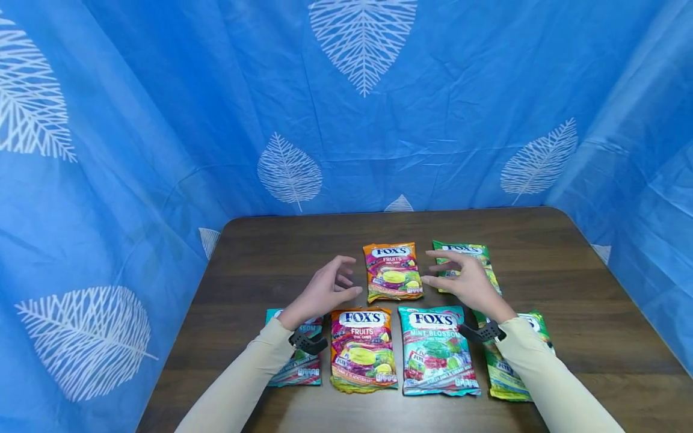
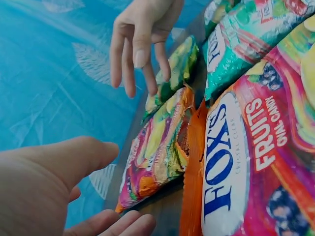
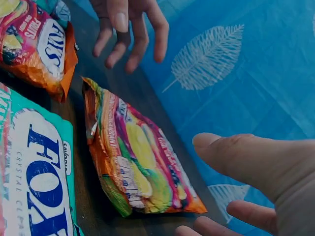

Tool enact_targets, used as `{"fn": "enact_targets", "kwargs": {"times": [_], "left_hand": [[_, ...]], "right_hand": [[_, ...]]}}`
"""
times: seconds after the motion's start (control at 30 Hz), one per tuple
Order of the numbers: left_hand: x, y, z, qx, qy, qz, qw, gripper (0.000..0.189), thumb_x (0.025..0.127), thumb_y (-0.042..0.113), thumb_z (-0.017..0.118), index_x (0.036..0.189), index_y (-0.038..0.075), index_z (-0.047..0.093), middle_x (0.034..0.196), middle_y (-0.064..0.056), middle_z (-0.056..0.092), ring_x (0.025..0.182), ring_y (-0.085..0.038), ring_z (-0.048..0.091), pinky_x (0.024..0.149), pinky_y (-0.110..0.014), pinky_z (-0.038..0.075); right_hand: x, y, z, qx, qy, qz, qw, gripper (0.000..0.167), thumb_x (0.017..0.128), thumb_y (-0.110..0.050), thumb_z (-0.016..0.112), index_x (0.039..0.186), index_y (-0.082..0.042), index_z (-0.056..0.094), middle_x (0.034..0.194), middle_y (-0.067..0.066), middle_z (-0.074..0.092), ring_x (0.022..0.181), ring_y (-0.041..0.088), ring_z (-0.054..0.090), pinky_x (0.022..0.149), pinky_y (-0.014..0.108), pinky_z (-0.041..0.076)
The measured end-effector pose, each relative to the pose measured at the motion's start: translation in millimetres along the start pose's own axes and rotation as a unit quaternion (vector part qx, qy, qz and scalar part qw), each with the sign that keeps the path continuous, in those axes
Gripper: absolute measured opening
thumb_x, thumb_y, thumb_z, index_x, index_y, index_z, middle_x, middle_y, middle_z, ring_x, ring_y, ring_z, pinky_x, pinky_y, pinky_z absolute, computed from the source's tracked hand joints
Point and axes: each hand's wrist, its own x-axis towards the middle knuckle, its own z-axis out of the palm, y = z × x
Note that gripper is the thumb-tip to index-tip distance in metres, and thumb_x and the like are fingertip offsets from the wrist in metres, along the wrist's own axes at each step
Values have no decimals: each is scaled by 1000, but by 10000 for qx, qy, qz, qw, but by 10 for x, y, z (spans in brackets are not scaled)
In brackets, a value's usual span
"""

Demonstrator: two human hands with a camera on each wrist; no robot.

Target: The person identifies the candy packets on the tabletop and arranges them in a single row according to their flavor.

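An orange and magenta bag of Fox's Fruits candy (image 1: 393,272) lies flat in the back row, between my two hands. My left hand (image 1: 326,288) hovers just left of it, thumb and fingers loosely spread and holding nothing. On the other side, my right hand (image 1: 470,282) hovers with its thumb pointing at the bag and its fingers apart, also holding nothing. It partly covers a green candy bag (image 1: 476,250) behind it. In the left wrist view, the right hand (image 2: 145,37) hangs over the back bags. The right wrist view shows the back Fruits bag (image 3: 142,152) close by.
Along the front lie a second Fruits bag (image 1: 363,352), a teal Mint Blossom bag (image 1: 438,352), another teal bag (image 1: 295,368) under my left wrist and a green-yellow bag (image 1: 506,376) under my right forearm. A blue leaf-patterned curtain (image 1: 411,150) surrounds the brown wooden table (image 1: 260,252).
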Motion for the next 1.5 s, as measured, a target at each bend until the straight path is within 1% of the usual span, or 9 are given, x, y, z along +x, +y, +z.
{"fn": "enact_targets", "kwargs": {"times": [0.1, 0.23, 0.33, 0.4, 0.53, 0.83, 1.07, 1.3, 1.5], "left_hand": [[95, -22, 55, 48, -10, -92, 9999, 62, 103, 18, 80, 156, 5, 49, 139, -21, 63, 114, -31, 69, 94, -45, 62], [199, -37, 123, 113, -48, -251, 9996, 61, 103, 17, 80, 155, 5, 50, 137, -20, 63, 114, -30, 70, 93, -45, 63], [260, -40, 164, 150, -98, -343, 9993, 61, 103, 18, 80, 154, 6, 50, 137, -19, 63, 114, -30, 71, 94, -45, 62], [294, -41, 189, 178, -119, -391, 9990, 61, 103, 18, 80, 154, 6, 49, 138, -19, 63, 114, -30, 72, 95, -46, 62], [347, -46, 226, 250, -97, -498, 9984, 62, 103, 19, 80, 154, 6, 49, 138, -20, 62, 113, -30, 71, 96, -47, 61], [474, -47, 308, 147, -190, -599, 9979, 61, 104, 19, 80, 154, 5, 49, 136, -19, 62, 112, -29, 70, 99, -46, 60], [533, 7, 364, 96, -148, -741, 9971, 60, 103, 18, 81, 152, 6, 50, 134, -18, 62, 112, -29, 68, 98, -45, 60], [549, 22, 378, 102, -109, -779, 9968, 57, 103, 17, 80, 151, 6, 52, 132, -16, 61, 110, -27, 65, 96, -43, 60], [558, 14, 392, 122, -136, -747, 9970, 55, 103, 16, 80, 150, 6, 54, 131, -14, 59, 108, -25, 63, 93, -39, 60]], "right_hand": [[65, 21, 72, -138, -28, -7, 9999, 64, 98, -24, 87, 153, -4, 61, 150, 28, 57, 121, 44, 70, 68, 35, 63], [122, 52, 152, -336, -95, 27, 9994, 64, 97, -20, 87, 153, -3, 61, 157, 29, 51, 118, 42, 71, 63, 34, 58], [153, 52, 209, -507, -131, 30, 9986, 65, 96, -20, 88, 152, -2, 62, 156, 28, 53, 116, 41, 72, 68, 35, 61], [173, 41, 245, -624, -130, 37, 9980, 64, 96, -20, 89, 151, -1, 62, 151, 26, 58, 114, 40, 73, 72, 36, 63], [213, 21, 293, -800, -179, 75, 9966, 63, 96, -21, 88, 151, -1, 63, 146, 25, 62, 110, 37, 74, 78, 42, 65], [318, 17, 336, -870, -274, 281, 9954, 62, 98, -20, 86, 151, 0, 62, 140, 25, 67, 103, 33, 75, 88, 49, 64], [374, 46, 347, -900, -336, 411, 9945, 62, 98, -21, 87, 152, -3, 62, 138, 23, 68, 103, 32, 75, 93, 50, 62], [395, 46, 367, -865, -362, 435, 9946, 62, 97, -20, 87, 151, -1, 63, 133, 22, 68, 101, 31, 74, 93, 50, 63], [416, 62, 382, -783, -380, 512, 9949, 60, 97, -17, 87, 150, -1, 63, 139, 23, 66, 99, 28, 73, 89, 47, 63]]}}
